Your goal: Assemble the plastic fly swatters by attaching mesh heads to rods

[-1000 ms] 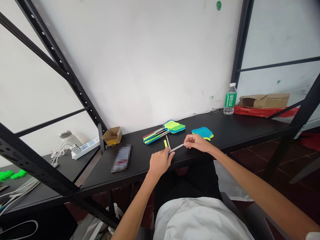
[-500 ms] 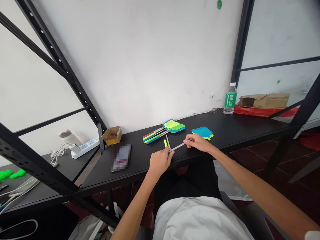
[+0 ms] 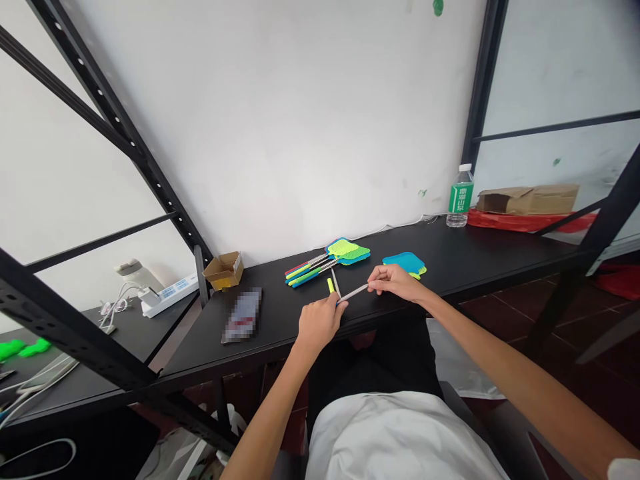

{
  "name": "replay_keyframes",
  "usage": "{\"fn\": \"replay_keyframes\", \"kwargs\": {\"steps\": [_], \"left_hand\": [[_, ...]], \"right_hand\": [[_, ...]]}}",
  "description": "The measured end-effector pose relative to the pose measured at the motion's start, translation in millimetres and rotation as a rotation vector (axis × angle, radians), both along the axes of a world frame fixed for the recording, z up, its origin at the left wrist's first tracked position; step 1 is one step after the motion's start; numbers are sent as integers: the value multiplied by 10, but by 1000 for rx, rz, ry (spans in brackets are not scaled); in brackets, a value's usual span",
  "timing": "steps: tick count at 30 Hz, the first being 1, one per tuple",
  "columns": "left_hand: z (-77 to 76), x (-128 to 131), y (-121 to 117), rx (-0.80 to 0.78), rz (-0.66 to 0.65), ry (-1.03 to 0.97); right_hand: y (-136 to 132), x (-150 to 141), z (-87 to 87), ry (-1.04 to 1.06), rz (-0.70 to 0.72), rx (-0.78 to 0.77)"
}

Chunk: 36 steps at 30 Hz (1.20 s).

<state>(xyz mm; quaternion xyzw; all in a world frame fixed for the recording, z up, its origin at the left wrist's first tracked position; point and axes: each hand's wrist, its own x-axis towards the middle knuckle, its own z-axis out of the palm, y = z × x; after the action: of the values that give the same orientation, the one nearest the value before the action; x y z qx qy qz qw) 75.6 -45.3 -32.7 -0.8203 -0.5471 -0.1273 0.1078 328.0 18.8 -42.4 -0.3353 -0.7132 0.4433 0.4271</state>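
My left hand (image 3: 320, 321) is closed around the near end of a thin silvery fly swatter rod (image 3: 354, 293). A trace of blue shows by its fingertips; the rest of that end is hidden in the hand. My right hand (image 3: 393, 281) pinches the rod's other end between thumb and fingers. Just beyond my left hand are a yellow handle (image 3: 331, 285) and another thin rod (image 3: 335, 277), their near ends covered by the hand. Several assembled fly swatters (image 3: 320, 263) lie piled farther back. Loose blue and yellow swatter heads (image 3: 404, 262) rest behind my right hand.
On the black tabletop (image 3: 285, 320) stand a small open cardboard box (image 3: 223, 271) and a blurred phone-like object (image 3: 243, 316) to the left. A water bottle (image 3: 460, 197) and a larger carton (image 3: 530, 199) on red plastic are at right. Black shelf posts (image 3: 115, 120) flank the table.
Both hands stay nearly in place on the rod. The right hand's fingers have shifted slightly and look a little less curled; the piled swatters have not moved.
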Motion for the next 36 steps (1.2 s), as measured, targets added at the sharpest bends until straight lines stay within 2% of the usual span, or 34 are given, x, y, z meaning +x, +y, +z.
{"fn": "replay_keyframes", "kwargs": {"steps": [14, 23, 36], "left_hand": [[6, -4, 7, -29, -9, -6], [-3, -7, 13, -25, 2, -9], [21, -7, 12, -38, -24, -9]], "right_hand": [[1, -2, -5, -31, -11, 1], [-18, -4, 17, -14, 93, -47], [-1, 1, -11, -53, 32, 8]]}}
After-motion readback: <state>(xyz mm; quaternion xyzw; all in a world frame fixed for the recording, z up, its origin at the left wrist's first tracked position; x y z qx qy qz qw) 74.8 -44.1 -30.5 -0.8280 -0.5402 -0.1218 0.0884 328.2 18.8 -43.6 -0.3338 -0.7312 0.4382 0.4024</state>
